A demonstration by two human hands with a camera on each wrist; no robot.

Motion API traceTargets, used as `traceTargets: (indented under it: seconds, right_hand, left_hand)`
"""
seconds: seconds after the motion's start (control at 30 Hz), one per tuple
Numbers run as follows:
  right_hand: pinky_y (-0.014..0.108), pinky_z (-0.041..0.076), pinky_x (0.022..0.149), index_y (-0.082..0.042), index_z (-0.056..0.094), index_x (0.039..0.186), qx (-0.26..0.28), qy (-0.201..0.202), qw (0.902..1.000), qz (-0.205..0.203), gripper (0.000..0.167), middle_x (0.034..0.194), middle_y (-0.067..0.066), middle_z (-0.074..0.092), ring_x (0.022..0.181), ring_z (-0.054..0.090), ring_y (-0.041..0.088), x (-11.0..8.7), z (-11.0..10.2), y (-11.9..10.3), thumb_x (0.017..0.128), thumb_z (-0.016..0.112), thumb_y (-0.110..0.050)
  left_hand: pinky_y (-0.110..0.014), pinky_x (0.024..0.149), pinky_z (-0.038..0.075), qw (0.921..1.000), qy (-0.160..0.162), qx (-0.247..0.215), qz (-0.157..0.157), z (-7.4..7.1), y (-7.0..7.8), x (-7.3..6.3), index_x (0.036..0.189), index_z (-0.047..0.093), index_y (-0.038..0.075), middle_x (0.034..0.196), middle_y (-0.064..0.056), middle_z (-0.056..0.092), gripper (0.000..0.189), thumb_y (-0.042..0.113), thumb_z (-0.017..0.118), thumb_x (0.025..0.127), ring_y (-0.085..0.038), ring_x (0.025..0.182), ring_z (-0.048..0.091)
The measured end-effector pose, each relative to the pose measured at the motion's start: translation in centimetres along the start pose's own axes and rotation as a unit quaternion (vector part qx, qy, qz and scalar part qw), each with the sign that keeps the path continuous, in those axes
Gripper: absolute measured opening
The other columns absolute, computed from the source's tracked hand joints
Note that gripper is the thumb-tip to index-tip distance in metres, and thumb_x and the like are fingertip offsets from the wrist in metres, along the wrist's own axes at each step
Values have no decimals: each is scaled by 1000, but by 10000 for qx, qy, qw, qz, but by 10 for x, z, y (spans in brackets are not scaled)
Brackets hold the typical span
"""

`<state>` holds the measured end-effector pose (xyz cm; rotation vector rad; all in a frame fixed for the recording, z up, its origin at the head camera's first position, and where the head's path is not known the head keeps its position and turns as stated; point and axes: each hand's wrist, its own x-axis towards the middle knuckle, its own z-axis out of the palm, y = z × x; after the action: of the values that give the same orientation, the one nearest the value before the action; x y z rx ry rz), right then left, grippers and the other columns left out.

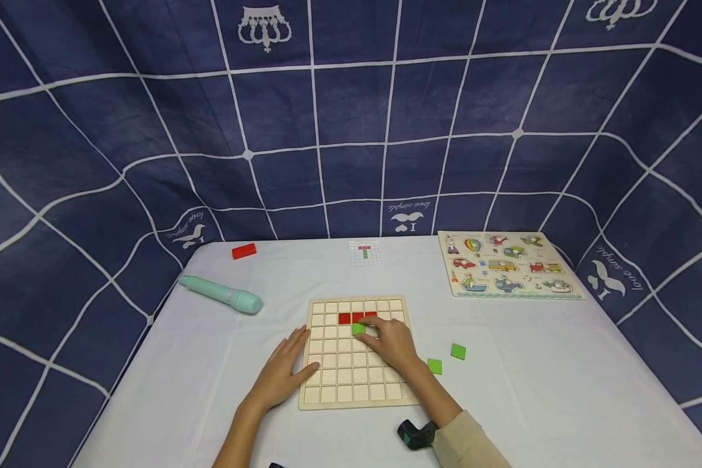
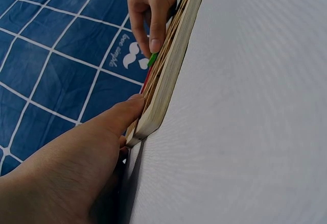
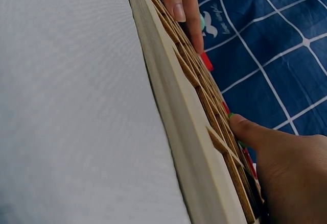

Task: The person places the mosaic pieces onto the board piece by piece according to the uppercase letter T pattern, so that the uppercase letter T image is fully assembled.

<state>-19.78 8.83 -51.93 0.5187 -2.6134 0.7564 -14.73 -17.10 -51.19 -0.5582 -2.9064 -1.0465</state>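
Note:
A wooden grid board (image 1: 344, 394) lies on the white table, with red square tiles (image 1: 344, 318) side by side in one of its upper rows. Just below the middle red tile, my right hand (image 1: 390, 341) pinches a green square tile (image 1: 358, 329) between thumb and fingers. In the left wrist view this green tile (image 2: 152, 59) is tilted at the board's surface. My left hand (image 1: 282, 372) rests along the board's left edge, fingers extended and thumb over the rim. Two more green tiles (image 1: 435, 366) (image 1: 458, 351) lie to the right of the board.
At the back stands a small card (image 1: 365, 253) showing a red and green T on a grid. A teal microphone-shaped object (image 1: 222, 294) and a red block (image 1: 244, 251) lie at left. A picture puzzle board (image 1: 509, 265) lies at back right. Blue cloth (image 1: 351, 117) encloses the table.

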Motion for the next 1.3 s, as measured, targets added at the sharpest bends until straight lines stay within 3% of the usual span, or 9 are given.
traceTargets:
  seconds: [0.37, 0.67, 1.0, 1.3]
  right_hand:
    - [20, 37, 47, -23, 71, 99, 27, -1, 10000, -55, 32, 60, -9, 61, 49, 41, 3, -2, -1, -2, 76, 71, -45]
    - [20, 29, 45, -24, 70, 100, 148, 11, 9999, 64, 33, 46, -16, 31, 46, 29, 3, -7, -7, -4, 76, 72, -45]
    - [21, 27, 45, -22, 71, 99, 384, 209, 9988, 216, 30, 46, -17, 29, 44, 24, 1, -24, -26, 8, 75, 74, -40]
    - [18, 25, 42, -21, 71, 98, 565, 471, 9967, 343, 30, 49, -20, 29, 43, 24, -2, -59, -60, 36, 73, 77, -36]
  left_hand:
    - [-40, 112, 10, 10000, 67, 39, 14, 0, -1, -1, 145, 29, 6, 150, -9, 25, 76, 46, 58, 87, -23, 139, 16]
    - [-39, 112, 10, 9999, 70, 20, 76, 0, -2, -2, 145, 30, 7, 150, -8, 26, 74, 45, 58, 88, -22, 139, 16]
    - [-37, 112, 10, 9999, 81, 66, 44, -1, 1, -1, 145, 30, 7, 150, -7, 26, 73, 42, 60, 87, -20, 139, 16]
    - [-36, 113, 9, 10000, 18, 78, -52, -1, 2, 0, 145, 29, 8, 150, -6, 25, 74, 43, 59, 87, -20, 139, 15]
